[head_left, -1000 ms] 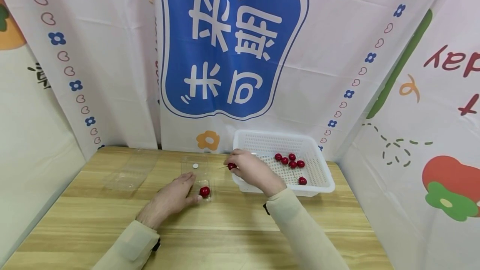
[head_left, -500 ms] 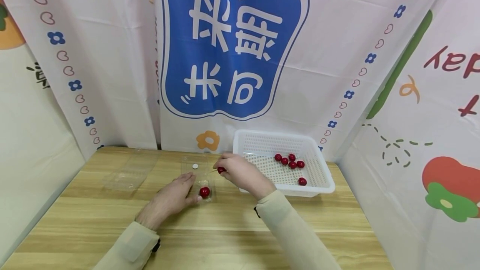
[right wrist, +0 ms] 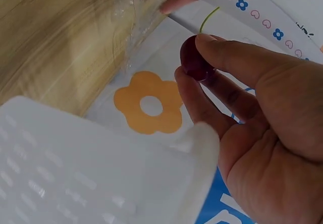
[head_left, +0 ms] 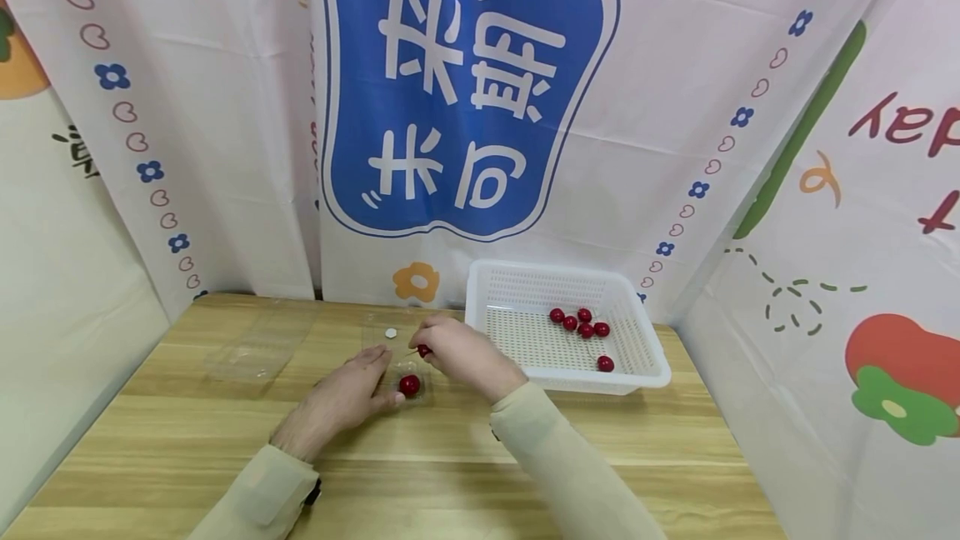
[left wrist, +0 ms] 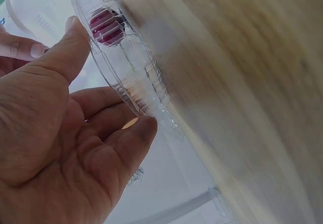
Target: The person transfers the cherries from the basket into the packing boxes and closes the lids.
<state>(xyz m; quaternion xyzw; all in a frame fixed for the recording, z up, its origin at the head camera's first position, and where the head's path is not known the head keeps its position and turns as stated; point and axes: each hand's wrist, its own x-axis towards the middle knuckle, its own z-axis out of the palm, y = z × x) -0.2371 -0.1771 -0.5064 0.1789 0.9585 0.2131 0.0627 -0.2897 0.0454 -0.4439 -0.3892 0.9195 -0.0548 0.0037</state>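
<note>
My right hand (head_left: 457, 352) pinches a dark red cherry (right wrist: 196, 60) between thumb and fingertips; its green stem (right wrist: 208, 20) points away from the palm. It hovers at the right side of a small clear plastic box (left wrist: 151, 75), whose lid (head_left: 405, 322) lies folded back. One cherry (head_left: 409, 385) sits inside the box. On the box's left side, my left hand (head_left: 348, 394) holds it, thumb at the near end and fingers toward the lid. A white round spot (head_left: 391, 333) shows by the lid.
A white perforated basket (head_left: 645, 348) with several cherries (head_left: 586, 329) stands at the back right of the wooden table (head_left: 420, 490). Another clear plastic container (head_left: 258, 348) lies at the back left. A printed curtain (head_left: 465, 248) hangs behind the table.
My right hand has carried the cherry left, from the basket's left edge to the small box. My left hand has stayed on the box.
</note>
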